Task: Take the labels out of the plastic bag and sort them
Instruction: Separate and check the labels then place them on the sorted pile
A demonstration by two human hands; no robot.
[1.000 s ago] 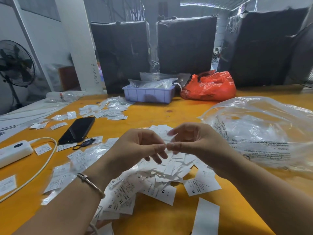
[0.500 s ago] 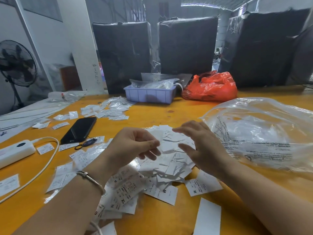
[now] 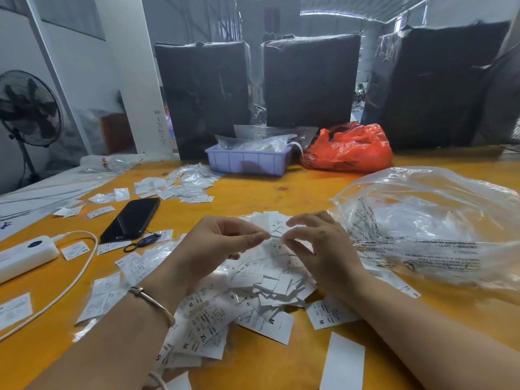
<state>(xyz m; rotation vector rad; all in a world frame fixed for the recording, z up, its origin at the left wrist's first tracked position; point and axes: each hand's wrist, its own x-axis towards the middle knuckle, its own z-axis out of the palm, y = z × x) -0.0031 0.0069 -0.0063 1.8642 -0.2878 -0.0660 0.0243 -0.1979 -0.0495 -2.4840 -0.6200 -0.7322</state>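
A heap of small white size labels (image 3: 261,280), printed with S, M and XL, lies on the orange table (image 3: 295,192) in front of me. Above the heap, my left hand (image 3: 216,249) and my right hand (image 3: 323,249) meet fingertip to fingertip. Both pinch a small white label (image 3: 277,235) between them. A large clear plastic bag (image 3: 433,220) with printed warnings lies crumpled at the right, just beyond my right hand. What the bag holds cannot be made out.
A black phone (image 3: 130,219) and a white power bank (image 3: 24,256) with its cable lie at the left. More labels (image 3: 174,187) are spread behind the phone. A lilac tray (image 3: 247,160) and a red bag (image 3: 349,149) stand at the back.
Half a second ago my hands were apart over the heap, the right one reaching into it. Now they have come together and pinch one label between them.
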